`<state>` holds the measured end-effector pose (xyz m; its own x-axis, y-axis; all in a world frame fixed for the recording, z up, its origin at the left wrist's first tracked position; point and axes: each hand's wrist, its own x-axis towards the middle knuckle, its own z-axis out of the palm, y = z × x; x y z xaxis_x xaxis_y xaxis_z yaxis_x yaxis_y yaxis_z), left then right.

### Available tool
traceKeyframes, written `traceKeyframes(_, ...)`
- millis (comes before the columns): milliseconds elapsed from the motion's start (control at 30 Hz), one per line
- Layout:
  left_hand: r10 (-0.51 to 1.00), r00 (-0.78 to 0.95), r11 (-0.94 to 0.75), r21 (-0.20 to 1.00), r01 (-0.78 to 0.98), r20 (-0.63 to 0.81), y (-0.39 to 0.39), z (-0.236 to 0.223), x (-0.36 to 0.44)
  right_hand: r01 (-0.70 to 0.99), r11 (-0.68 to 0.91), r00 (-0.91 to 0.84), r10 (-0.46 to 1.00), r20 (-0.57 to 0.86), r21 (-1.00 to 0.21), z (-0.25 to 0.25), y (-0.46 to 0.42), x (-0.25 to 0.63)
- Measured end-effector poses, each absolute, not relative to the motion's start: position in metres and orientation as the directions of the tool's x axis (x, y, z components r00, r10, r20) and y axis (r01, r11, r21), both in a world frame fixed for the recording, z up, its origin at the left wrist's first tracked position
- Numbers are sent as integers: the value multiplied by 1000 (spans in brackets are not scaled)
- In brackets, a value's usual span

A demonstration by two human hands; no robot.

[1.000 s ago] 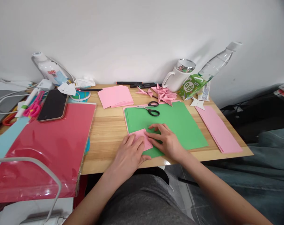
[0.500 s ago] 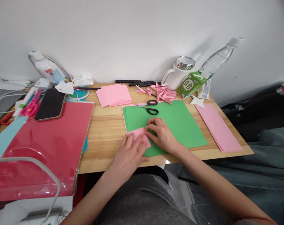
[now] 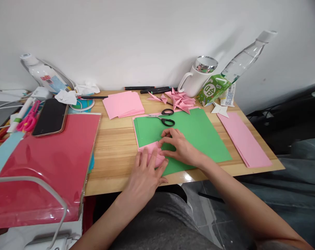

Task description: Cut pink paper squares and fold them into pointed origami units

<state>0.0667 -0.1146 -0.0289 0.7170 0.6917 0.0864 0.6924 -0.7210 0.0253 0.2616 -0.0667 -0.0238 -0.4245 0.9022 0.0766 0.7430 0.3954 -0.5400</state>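
A partly folded piece of pink paper lies on the near left corner of the green paper stack. My left hand rests on it with the fingers stretched out and pressing it flat. At its right edge, my right hand pinches the paper between thumb and fingers. Black-handled scissors lie on the green sheets just beyond my right hand. Farther back is a heap of folded pink paper pieces. To its left sits a pile of pink paper squares.
A white mug, a green carton and a clear bottle stand by the wall. Pink strips lie at right. On the left are a red paper pack, a phone and pink scissors. Black pens lie behind.
My right fingers have closed in on the pink paper's right edge and moved slightly left. My left fingers have shifted and spread over the paper. The view has tilted slightly.
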Motion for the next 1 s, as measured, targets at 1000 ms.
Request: traceKeyframes(1000,664,698,-728,446,521,269,-105,-30,20,591,540,-354,841,408,-599,-45,-110,226)
